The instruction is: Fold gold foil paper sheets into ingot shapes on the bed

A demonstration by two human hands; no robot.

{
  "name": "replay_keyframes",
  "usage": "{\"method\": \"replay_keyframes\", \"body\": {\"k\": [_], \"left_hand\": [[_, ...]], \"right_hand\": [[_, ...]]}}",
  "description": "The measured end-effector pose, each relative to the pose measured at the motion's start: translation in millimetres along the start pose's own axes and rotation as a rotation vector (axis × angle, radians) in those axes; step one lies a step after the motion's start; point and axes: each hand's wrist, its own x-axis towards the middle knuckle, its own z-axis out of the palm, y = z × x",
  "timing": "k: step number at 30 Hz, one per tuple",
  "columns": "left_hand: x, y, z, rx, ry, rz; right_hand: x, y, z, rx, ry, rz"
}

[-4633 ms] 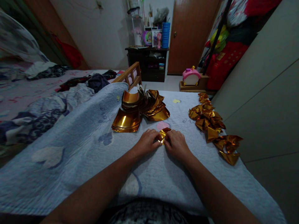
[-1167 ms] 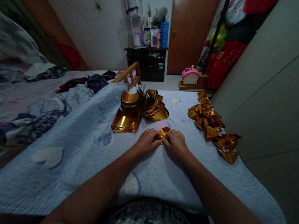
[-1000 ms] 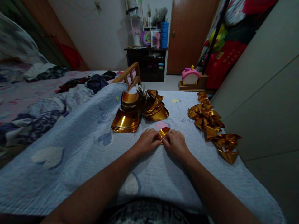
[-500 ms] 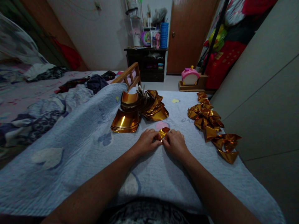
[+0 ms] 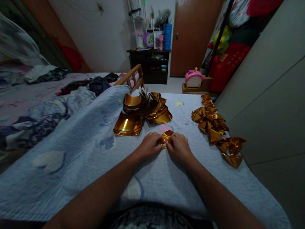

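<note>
One quilt (image 5: 157, 181) spreads under everything and lies as it did a few seconds ago. On it, one pile (image 5: 128, 122) of gold leaves fans out ahead of the left side, unmoved (its layers overlap too closely to count). One row of folds (image 5: 209, 119) runs along the right edge, also unchanged; the pieces overlap, so their number can't be told. Two hands rest near the middle, well apart from the row: the left hand (image 5: 151, 143) and the right hand (image 5: 178, 145), fingertips closer together than earlier. One sheet (image 5: 167, 135) is between them, pinched from both sides, the fingers hiding its ends. Earlier it looked broader; now it shows as a narrower, slanted gold band, near the pile and just beside the quilt's pink patch (image 5: 165, 128).
</note>
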Motion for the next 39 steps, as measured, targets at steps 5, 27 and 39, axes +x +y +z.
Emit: {"method": "replay_keyframes", "body": {"k": [5,27,39], "left_hand": [[0.3,-0.9,1.3,0.012,0.004,-0.008],[-0.7,-2.4,1.7,-0.004,0.010,0.007],[-0.9,-2.4,1.6,0.001,0.001,0.003]], "right_hand": [[0.1,-0.3,0.4,0.003,0.009,-0.002],[-5.8,6.3,0.5,0.010,0.035,-0.046],[-4.8,25.4,-4.0,0.185,0.024,-0.163]]}}
